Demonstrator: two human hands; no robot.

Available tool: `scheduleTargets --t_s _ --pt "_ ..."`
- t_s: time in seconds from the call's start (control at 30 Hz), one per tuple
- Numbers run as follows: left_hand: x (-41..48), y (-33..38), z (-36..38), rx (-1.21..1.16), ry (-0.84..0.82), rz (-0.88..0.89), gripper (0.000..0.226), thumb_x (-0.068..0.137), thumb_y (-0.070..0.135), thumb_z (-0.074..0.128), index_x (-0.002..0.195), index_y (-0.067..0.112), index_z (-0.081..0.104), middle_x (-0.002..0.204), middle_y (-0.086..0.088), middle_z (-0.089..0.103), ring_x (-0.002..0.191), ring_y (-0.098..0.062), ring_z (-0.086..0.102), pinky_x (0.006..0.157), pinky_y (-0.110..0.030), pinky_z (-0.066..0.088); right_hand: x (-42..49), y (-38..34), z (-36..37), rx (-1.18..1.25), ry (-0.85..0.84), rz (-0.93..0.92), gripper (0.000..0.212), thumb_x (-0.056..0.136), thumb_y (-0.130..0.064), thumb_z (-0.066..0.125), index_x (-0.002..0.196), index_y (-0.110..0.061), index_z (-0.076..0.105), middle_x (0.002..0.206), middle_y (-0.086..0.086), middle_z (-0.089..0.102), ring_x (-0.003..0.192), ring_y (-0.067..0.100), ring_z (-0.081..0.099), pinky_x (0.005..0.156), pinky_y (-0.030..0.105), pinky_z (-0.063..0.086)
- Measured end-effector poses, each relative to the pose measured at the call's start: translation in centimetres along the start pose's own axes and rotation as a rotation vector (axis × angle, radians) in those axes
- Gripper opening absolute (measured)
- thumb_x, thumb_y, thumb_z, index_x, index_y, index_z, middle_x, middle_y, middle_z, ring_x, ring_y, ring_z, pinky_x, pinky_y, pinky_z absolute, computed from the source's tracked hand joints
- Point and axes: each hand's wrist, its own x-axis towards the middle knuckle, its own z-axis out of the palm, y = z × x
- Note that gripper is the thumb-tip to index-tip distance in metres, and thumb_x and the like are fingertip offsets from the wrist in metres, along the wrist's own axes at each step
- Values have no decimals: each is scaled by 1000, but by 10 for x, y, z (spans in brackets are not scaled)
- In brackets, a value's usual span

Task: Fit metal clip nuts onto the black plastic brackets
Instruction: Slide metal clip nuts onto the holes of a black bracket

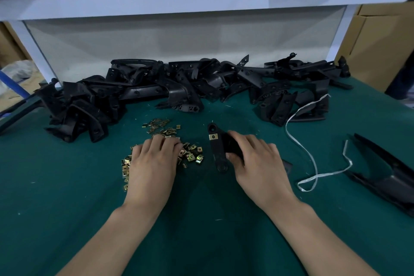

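A scatter of brass-coloured metal clip nuts [192, 156] lies on the green table cover [67, 186], left of centre. My left hand [154, 163] lies palm down over that scatter, fingers reaching into the nuts; whether it holds one is hidden. My right hand [257, 163] grips a black plastic bracket [216, 152] that rests on the cover. One clip nut [213, 136] sits fitted near the bracket's far end. A long heap of black brackets [179, 87] fills the back of the table.
A white shelf frame [201, 0] overhangs the back. A white strap [313, 159] loops across the right side of the cover. A large black plastic part [385, 177] lies at the right edge. Cardboard boxes [378, 47] stand to the right.
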Motion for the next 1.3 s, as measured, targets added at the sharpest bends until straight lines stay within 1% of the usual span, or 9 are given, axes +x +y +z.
scheduleTargets --t_s 0.17,0.47,0.6,0.77,0.83,1.0,1.13,1.2,1.3 --pt "0 -4 2 -32 -38 19 20 99 21 57 109 10 71 93 -6 65 81 -32 62 78 -45 47 -1 -1 1 -4 15 5 43 97 -33 60 138 -26 49 115 -4 64 102 24 60 89 35 32" --pt "0 -6 7 -117 -27 14 18 98 21 57 110 13 68 100 -4 63 87 -28 61 84 -43 46 -1 -1 0 -19 -6 8 42 98 -34 58 139 -28 47 117 -7 63 105 23 59 93 34 31" --pt "-1 -5 6 -149 19 39 14 94 17 61 106 12 66 98 -4 61 85 -27 59 82 -44 47 -1 -1 -1 -19 -19 10 43 99 -34 57 140 -29 46 119 -7 62 105 22 58 96 34 32" --pt "-1 -4 3 -198 64 79 19 101 21 49 105 11 64 94 -1 61 82 -24 56 78 -42 46 -2 -1 1 -60 -53 -8 44 100 -35 54 142 -29 45 119 -9 61 106 19 58 97 34 31" --pt "-1 -3 3 -214 71 109 17 103 19 49 107 10 63 96 -1 60 84 -23 55 78 -40 46 -3 0 3 -101 -82 -31 45 100 -37 53 143 -29 44 119 -9 61 107 18 58 99 33 32" --pt "-1 -5 1 -299 47 117 21 101 18 50 114 9 63 102 1 59 89 -20 52 80 -38 47 -3 1 4 -129 -101 -26 46 100 -41 50 145 -29 43 120 -8 61 110 19 57 101 35 33" --pt "-1 -8 1 -425 -16 82 25 102 25 47 119 15 62 106 10 58 94 -13 53 85 -35 46 -3 1 4 -138 -106 -29 46 100 -40 50 145 -28 43 120 -7 61 109 20 58 102 36 33" --pt "0 -9 1 -493 -46 49 28 103 29 44 122 20 62 107 16 57 99 -9 54 89 -28 44 -3 1 4 -138 -112 -30 47 101 -40 48 146 -28 42 122 -7 61 110 20 57 103 35 32" --pt "1 -10 -1 -634 -71 -38 30 104 32 43 126 23 61 108 20 56 108 -2 53 90 -8 36 -3 2 4 -142 -116 -32 47 102 -41 46 147 -29 41 122 -8 60 111 19 56 105 34 31"
